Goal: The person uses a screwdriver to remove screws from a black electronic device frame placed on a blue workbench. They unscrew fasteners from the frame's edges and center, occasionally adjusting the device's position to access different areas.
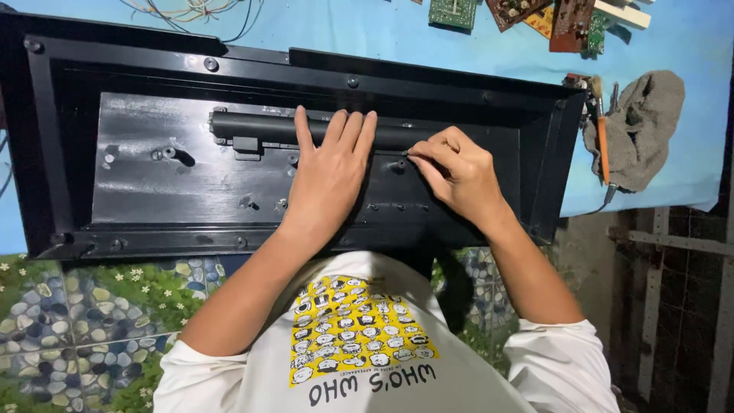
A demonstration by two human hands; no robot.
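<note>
While your left hand point(330, 172) lies flat, fingers stretched and close together, across the black cylindrical bar point(260, 128), that bar sits lengthwise in the far part of the open black plastic housing point(69, 153). By the look of it, the housing is already stripped: its inside shows bare screw posts and empty holes, and circuit boards point(535, 15) lie apart on the blue table cover point(397, 34) at the far edge. The bar seems seated but not yet secured; whether any fastener holds it, I cannot tell.

Your right hand point(459, 172) rests just right of the left, thumb and forefinger pressed together at the bar's right end, pinching something too small to make out. A soldering iron point(604, 145) and grey rag point(642, 122) lie to the right, untouched.
</note>
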